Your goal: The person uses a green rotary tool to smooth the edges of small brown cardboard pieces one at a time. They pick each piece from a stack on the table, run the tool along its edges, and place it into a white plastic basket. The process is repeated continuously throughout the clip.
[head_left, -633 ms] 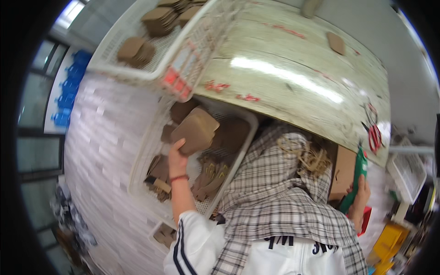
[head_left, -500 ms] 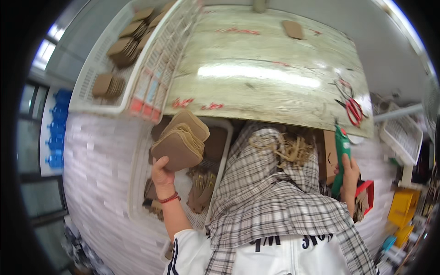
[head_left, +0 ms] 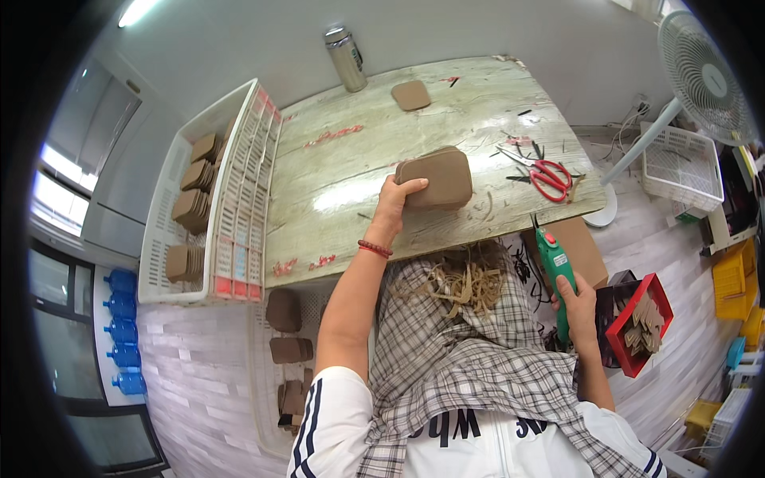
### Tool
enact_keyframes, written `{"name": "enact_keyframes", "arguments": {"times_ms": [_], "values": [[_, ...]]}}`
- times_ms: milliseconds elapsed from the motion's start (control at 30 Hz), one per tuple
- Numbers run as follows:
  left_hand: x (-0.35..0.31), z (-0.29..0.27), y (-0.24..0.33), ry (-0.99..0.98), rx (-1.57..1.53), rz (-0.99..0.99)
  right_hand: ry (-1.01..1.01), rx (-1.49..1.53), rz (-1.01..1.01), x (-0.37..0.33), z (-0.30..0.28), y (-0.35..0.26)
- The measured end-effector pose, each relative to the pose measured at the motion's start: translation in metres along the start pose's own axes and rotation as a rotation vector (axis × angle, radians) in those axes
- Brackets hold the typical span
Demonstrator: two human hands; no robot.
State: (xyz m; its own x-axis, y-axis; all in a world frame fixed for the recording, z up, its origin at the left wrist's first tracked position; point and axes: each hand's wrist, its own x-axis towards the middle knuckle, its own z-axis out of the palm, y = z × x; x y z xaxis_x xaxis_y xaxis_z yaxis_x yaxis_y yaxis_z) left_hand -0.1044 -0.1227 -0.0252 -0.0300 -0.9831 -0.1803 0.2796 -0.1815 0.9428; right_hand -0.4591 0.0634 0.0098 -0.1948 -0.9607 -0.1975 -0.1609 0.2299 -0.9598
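Observation:
My left hand (head_left: 390,205) is closed on a stack of brown rounded-square pieces (head_left: 442,179), its thumb on top. The stack is at the middle of the worn wooden table (head_left: 343,179); whether it rests on the surface I cannot tell. Low beside the table's front right edge, my right hand (head_left: 579,307) is wrapped around a green handheld power tool (head_left: 553,259) with a red button and a dark pointed tip, which points up toward the table. Red-handled scissors (head_left: 550,182) lie just beyond the tip. A single brown piece (head_left: 411,95) lies near the table's back edge.
At the left stands a white crate (head_left: 239,263) with several brown stacks; a lower white crate (head_left: 259,358) holds more. Tan scraps (head_left: 466,283) lie on my lap. A red-rimmed box (head_left: 625,350), a fan (head_left: 705,76) and a steel flask (head_left: 345,60) stand around.
My left hand has carried the brown stack from above the lower crate up and right to the table. My right hand still holds the green tool. The view has shifted.

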Motion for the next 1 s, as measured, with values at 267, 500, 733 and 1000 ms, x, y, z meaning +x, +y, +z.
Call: {"name": "enact_keyframes", "arguments": {"times_ms": [267, 500, 733, 1000], "values": [[0.007, 0.016, 0.017, 0.436, 0.638, 0.13, 0.0, 0.058, -0.002, -0.002, -0.01, 0.001], [0.006, -0.004, 0.038, 0.155, 1.337, 0.456, -0.061, 0.057, 0.033, 0.003, -0.003, 0.006], [0.011, 0.01, 0.06, 0.161, 1.353, 0.704, -0.122, 0.012, 0.029, 0.002, 0.0, -0.004], [0.001, 0.024, 0.093, 0.077, 1.243, 0.609, -0.12, 0.074, -0.001, 0.002, 0.003, -0.003]]}}
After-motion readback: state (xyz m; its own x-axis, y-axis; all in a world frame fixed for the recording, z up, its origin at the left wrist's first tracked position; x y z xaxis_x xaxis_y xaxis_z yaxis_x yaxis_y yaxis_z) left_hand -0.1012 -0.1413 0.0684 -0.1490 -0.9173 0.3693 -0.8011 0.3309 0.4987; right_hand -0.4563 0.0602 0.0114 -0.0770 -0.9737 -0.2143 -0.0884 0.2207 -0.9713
